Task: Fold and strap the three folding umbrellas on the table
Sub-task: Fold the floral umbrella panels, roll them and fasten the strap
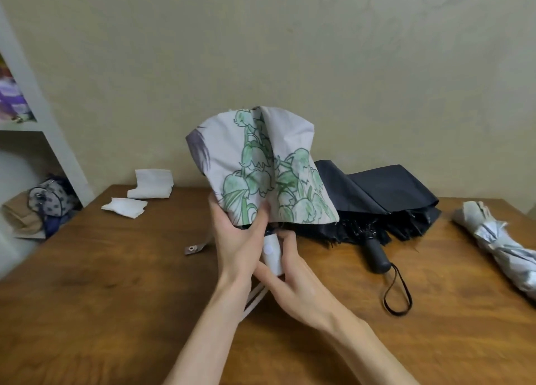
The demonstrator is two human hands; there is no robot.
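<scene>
We are in a home, in a lived-in room: a wooden bench (116,283) stands against a wall (261,50) of pale embossed paper, a white shelf (43,117) at the left holds soft bags (49,199) and bright clutter, and crumpled tissues (150,183) lie on the bench near the wall.

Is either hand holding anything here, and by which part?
Both hold the floral umbrella. The left hand grips the lower edge of its canopy, and the right hand holds its white handle.
</scene>
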